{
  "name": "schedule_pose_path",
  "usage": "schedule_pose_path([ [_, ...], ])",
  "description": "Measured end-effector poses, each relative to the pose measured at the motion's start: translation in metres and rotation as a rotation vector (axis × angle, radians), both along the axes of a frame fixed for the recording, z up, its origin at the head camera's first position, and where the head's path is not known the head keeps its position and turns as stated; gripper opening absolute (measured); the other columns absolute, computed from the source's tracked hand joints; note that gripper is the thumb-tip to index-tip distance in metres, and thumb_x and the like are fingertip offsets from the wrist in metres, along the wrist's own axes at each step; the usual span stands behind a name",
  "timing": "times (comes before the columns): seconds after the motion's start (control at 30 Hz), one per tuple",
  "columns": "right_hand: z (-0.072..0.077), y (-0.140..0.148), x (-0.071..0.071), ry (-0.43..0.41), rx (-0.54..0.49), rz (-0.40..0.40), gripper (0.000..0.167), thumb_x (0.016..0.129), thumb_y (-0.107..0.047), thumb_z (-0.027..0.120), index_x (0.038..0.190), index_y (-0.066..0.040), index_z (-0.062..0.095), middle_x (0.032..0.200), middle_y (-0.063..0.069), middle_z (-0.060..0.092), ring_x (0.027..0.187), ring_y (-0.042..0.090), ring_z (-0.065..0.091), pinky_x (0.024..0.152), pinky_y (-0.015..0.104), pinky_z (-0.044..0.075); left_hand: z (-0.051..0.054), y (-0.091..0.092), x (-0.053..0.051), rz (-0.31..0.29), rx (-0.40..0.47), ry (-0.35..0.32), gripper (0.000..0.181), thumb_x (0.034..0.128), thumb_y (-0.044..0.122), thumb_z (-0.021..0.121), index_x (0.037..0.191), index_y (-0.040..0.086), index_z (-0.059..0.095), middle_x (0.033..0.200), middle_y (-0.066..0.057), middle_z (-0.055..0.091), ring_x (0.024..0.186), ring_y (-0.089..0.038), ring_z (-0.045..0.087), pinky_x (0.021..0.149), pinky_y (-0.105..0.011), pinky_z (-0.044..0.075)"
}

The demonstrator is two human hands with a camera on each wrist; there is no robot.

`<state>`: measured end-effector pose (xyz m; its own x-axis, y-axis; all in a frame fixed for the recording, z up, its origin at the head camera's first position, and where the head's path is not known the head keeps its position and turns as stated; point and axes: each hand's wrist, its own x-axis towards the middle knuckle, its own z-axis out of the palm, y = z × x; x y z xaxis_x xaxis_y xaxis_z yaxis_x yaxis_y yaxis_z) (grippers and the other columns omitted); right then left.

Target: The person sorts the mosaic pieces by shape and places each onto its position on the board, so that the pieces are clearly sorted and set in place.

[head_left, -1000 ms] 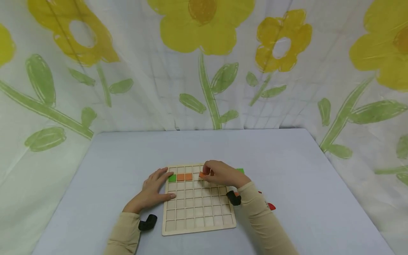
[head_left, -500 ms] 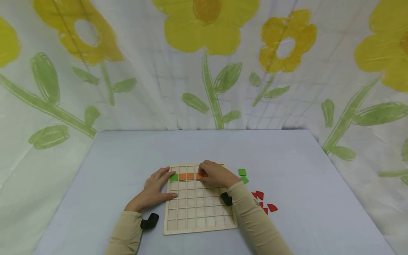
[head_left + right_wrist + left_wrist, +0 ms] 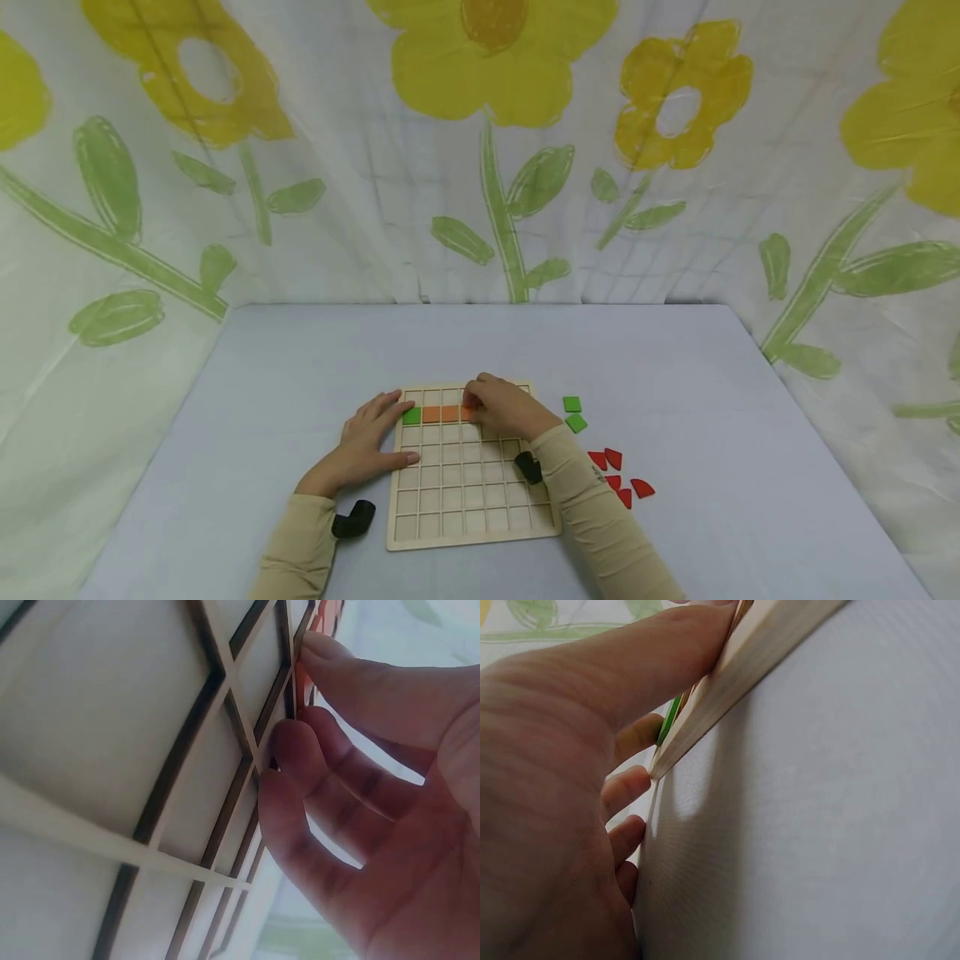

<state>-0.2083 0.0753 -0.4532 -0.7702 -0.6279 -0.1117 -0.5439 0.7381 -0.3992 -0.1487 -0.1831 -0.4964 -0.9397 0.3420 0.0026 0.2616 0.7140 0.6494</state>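
Observation:
A wooden grid board (image 3: 452, 476) lies on the pale table. One row holds a green square tile (image 3: 412, 416) at its left end, then two orange square tiles (image 3: 440, 414). My right hand (image 3: 508, 410) pinches a third orange tile (image 3: 466, 414) at the cell beside them; the fingers partly cover it. In the right wrist view, thumb and fingertips meet around that orange tile (image 3: 301, 681), low against the dividers. My left hand (image 3: 362, 446) rests on the board's left edge, fingers spread, thumb on the rim; a fingertip touches the green tile (image 3: 669, 720) in the left wrist view.
To the right of the board lie two loose green tiles (image 3: 573, 404). Nearer my right sleeve are several red quarter-round pieces (image 3: 613, 458), some partly behind the sleeve. A flower-printed curtain (image 3: 345, 167) hangs behind the table's far edge.
My right hand has moved left and down with the orange tile, which now sits level beside the other two. The loose green and red pieces have come into fuller view. The left hand stays put.

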Motion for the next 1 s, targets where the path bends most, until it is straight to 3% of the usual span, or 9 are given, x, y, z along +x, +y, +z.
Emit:
schedule_pose_path([
  [0.27,0.0,0.001,0.0,0.028,0.024,-0.006,0.013,0.091,-0.024,0.065,0.101,-0.017,0.061,0.096,-0.004,0.054,0.084,0.01,0.054,0.078,0.027,0.048,0.001,0.004,0.0,-0.004,0.021,-0.01,0.079,0.0783,0.046,0.075,0.143,0.015,0.043,0.157,-0.011,0.023,0.144,-0.039,0.012,0.105,-0.065,0.011],
  [0.5,0.015,0.018,0.005,-0.06,-0.052,-0.021,0.024,0.092,-0.024,0.065,0.113,-0.013,0.061,0.106,-0.002,0.057,0.094,0.012,0.057,0.084,0.031,0.048,-0.003,-0.001,-0.001,-0.002,-0.012,0.005,0.079,0.0782,0.048,0.075,0.143,0.016,0.043,0.156,-0.01,0.024,0.143,-0.039,0.013,0.105,-0.066,0.012],
  [0.63,0.035,0.046,0.017,-0.083,-0.084,-0.067,0.031,0.092,-0.02,0.065,0.12,-0.007,0.059,0.108,0.005,0.06,0.096,0.017,0.058,0.081,0.035,0.048,-0.004,-0.004,0.0,-0.011,-0.015,0.02,0.079,0.0785,0.049,0.074,0.143,0.016,0.043,0.155,-0.012,0.025,0.143,-0.04,0.014,0.104,-0.067,0.013],
  [0.77,0.053,0.073,0.034,-0.144,-0.041,-0.155,0.035,0.09,-0.016,0.068,0.122,-0.006,0.058,0.107,0.006,0.062,0.092,0.016,0.057,0.079,0.034,0.048,-0.005,-0.003,-0.001,-0.016,-0.004,0.028,0.079,0.0784,0.049,0.074,0.143,0.016,0.043,0.155,-0.012,0.024,0.142,-0.04,0.014,0.103,-0.066,0.013],
  [0.87,0.056,0.09,0.045,-0.182,0.014,-0.207,0.037,0.088,-0.014,0.069,0.123,-0.006,0.058,0.107,0.005,0.063,0.091,0.015,0.057,0.078,0.034,0.048,-0.006,-0.003,-0.001,-0.02,-0.001,0.034,0.079,0.0785,0.048,0.074,0.143,0.015,0.043,0.155,-0.013,0.024,0.142,-0.041,0.014,0.103,-0.066,0.013],
  [1.0,0.05,0.106,0.054,-0.211,0.052,-0.252,0.034,0.087,-0.009,0.069,0.12,-0.004,0.06,0.107,0.006,0.064,0.091,0.016,0.057,0.08,0.036,0.048,-0.004,-0.003,-0.001,-0.019,-0.004,0.026,0.079,0.0789,0.047,0.074,0.143,0.014,0.042,0.156,-0.013,0.023,0.142,-0.041,0.013,0.103,-0.066,0.012],
])
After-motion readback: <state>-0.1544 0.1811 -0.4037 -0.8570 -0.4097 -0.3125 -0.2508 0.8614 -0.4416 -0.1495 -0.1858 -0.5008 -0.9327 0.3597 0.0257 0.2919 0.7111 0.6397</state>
